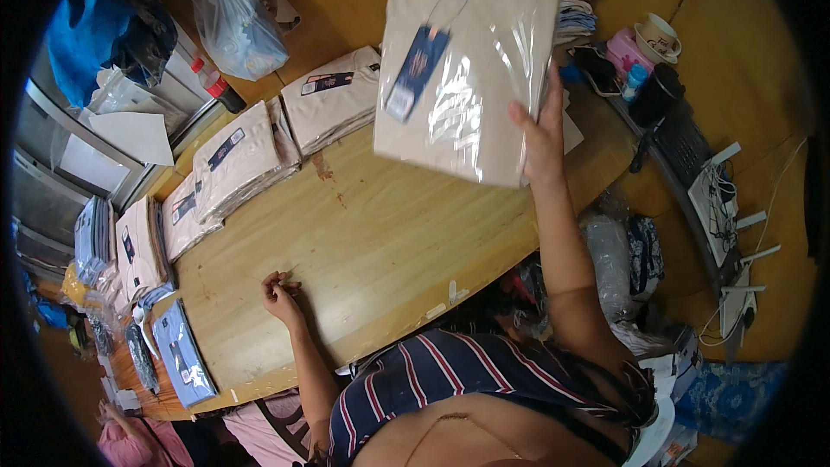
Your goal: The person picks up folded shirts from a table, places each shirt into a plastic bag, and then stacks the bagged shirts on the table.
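In the head view, a flat, cream-coloured folded garment in clear, glossy plastic (488,60) is held up by the right hand (543,143) over the far edge of the tabletop, toward its right end. It is gripped at its right side, with the thumb laid on the front and the fingers mostly hidden behind. A navy-blue card tag (419,73) is seen through the wrapping. The left hand (281,296) is held loosely curled near the middle of the pale wooden tabletop (337,251); nothing can be made out in it.

Along the far edge, stacks of similar cream packages (238,160) are lined up, and a light-blue folded garment in clear plastic (183,359) is laid near the left end, by the near edge.

The held package is judged light, soft and bendable, and its film slippery. It is best grasped well in from a side edge, between thumb and spread fingers, or supported from beneath, so that sagging and creasing are avoided.
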